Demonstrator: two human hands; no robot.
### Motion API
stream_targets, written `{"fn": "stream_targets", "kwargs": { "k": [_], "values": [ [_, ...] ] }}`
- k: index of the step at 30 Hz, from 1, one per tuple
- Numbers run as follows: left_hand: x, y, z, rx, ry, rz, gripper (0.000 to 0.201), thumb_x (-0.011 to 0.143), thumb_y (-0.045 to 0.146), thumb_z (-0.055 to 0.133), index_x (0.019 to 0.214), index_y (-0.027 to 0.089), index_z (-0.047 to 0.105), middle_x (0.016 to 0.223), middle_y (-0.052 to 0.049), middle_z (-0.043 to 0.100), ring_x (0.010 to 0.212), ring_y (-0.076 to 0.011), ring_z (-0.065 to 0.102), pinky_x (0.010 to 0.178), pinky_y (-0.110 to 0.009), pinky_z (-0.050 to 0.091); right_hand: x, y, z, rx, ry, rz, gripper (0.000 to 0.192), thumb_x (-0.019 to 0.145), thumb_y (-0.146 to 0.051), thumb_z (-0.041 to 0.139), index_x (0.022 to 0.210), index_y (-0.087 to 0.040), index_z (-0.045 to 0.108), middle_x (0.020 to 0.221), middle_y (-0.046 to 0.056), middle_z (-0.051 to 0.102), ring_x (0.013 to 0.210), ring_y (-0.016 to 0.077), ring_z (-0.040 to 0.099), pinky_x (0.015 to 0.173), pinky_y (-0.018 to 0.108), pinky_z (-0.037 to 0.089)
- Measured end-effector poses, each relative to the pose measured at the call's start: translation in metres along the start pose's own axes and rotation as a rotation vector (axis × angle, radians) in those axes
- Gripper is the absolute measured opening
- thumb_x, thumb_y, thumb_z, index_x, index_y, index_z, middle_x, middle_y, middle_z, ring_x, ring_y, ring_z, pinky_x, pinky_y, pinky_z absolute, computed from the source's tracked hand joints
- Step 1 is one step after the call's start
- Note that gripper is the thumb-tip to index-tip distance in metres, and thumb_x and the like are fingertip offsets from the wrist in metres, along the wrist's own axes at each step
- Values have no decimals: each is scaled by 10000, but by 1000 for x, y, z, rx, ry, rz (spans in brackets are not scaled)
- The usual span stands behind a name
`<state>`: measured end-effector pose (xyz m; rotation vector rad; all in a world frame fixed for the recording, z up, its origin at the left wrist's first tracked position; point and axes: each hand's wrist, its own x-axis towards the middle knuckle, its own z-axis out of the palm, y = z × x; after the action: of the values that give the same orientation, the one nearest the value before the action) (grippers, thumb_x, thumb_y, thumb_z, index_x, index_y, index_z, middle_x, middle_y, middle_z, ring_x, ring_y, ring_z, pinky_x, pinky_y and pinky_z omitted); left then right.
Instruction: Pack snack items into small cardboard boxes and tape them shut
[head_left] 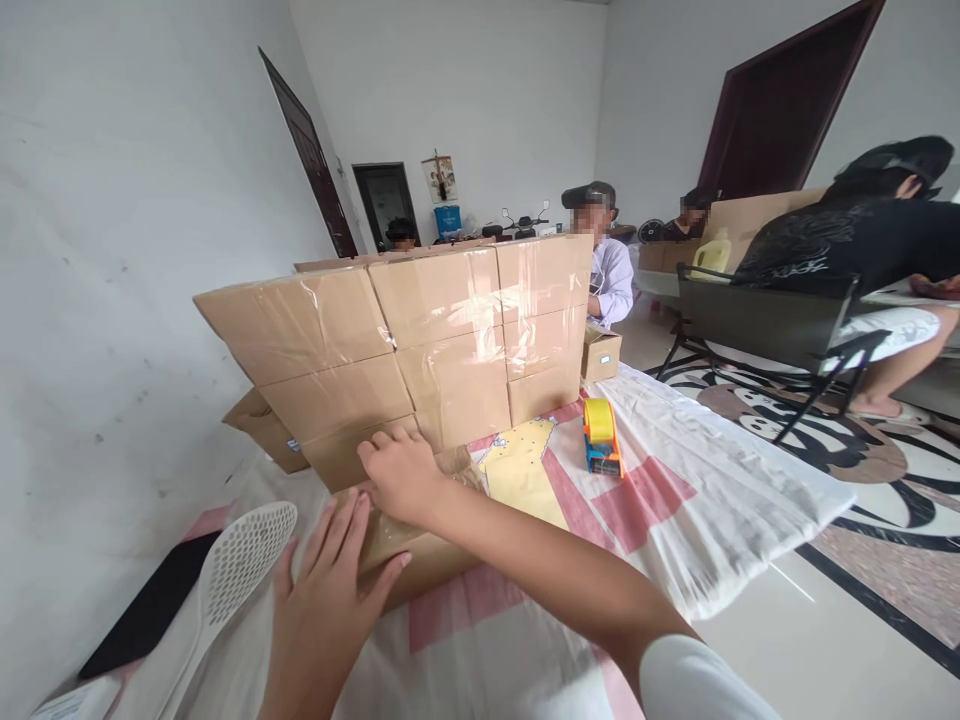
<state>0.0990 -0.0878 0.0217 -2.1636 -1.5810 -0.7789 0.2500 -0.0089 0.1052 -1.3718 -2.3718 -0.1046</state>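
A small taped cardboard box (420,560) lies on the cloth-covered table (712,500) just in front of me. My left hand (326,600) rests flat against its near left side, fingers spread. My right hand (401,475) presses down on its top, fingers curled over the far edge. Right behind it stands a wall of stacked, taped cardboard boxes (435,340), three rows high. A yellow and blue tape dispenser (602,437) lies on the table to the right, out of either hand.
A white perforated scoop (240,565) and a black phone (150,605) lie at my left near the wall. A loose box (262,430) sits behind the stack's left end, another small box (600,355) at its right. Several people sit beyond; a folding chair (772,330) stands right.
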Motion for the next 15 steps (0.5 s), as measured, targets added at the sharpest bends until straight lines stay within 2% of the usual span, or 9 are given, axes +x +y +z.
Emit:
{"fn": "stream_targets", "kwargs": {
  "k": [3, 4, 6, 8, 11, 13, 15],
  "values": [
    [4, -2, 4, -14, -86, 35, 688, 931, 649, 428, 1473, 237, 524, 1497, -108, 562, 1373, -327, 516, 1220, -538, 177, -27, 30, -15, 95, 124, 83, 198, 922, -272, 630, 1086, -166, 657, 1129, 121, 686, 1130, 298, 600, 936, 427, 490],
    [4, -4, 5, -14, -106, 28, 683, 924, 651, 444, 1469, 248, 528, 1495, -101, 565, 1367, -327, 523, 1216, -538, 192, -39, 48, -20, 158, 178, 142, 157, 933, -254, 603, 1056, -183, 670, 1110, 103, 701, 1093, 267, 622, 932, 393, 485],
    [4, -8, 6, -14, -143, 12, 712, 907, 656, 478, 1498, 260, 492, 1477, -98, 583, 1359, -330, 534, 1202, -537, 229, -63, 92, -27, 304, 294, 348, 121, 926, -216, 587, 989, -206, 689, 1052, 57, 727, 1005, 195, 656, 913, 307, 472],
    [4, -10, 6, -13, -172, 0, 777, 891, 667, 497, 1543, 250, 421, 1435, -106, 619, 1340, -334, 552, 1196, -544, 244, -87, 141, -29, 317, 340, 513, 186, 946, -172, 509, 996, -183, 688, 997, 61, 736, 919, 168, 672, 836, 269, 475],
    [2, -11, 7, -6, -129, 13, 796, 908, 685, 443, 1546, 211, 405, 1421, -126, 627, 1329, -342, 559, 1211, -548, 212, -113, 203, -19, 296, 329, 711, 210, 929, -122, 494, 931, -138, 704, 909, 92, 736, 849, 191, 676, 742, 278, 469],
    [1, -11, 10, 0, -73, 52, 744, 936, 684, 387, 1510, 216, 456, 1454, -120, 600, 1351, -340, 539, 1224, -540, 181, -121, 231, -5, 283, 305, 802, 190, 923, -102, 524, 894, -124, 710, 894, 102, 733, 876, 205, 676, 745, 288, 477],
    [-1, -11, 12, 10, -33, 101, 702, 949, 680, 371, 1479, 236, 495, 1468, -102, 591, 1358, -334, 532, 1232, -527, 167, -123, 249, 10, 280, 287, 875, 136, 948, -142, 572, 947, -119, 706, 938, 92, 727, 897, 199, 675, 776, 306, 512]
  ]
}}
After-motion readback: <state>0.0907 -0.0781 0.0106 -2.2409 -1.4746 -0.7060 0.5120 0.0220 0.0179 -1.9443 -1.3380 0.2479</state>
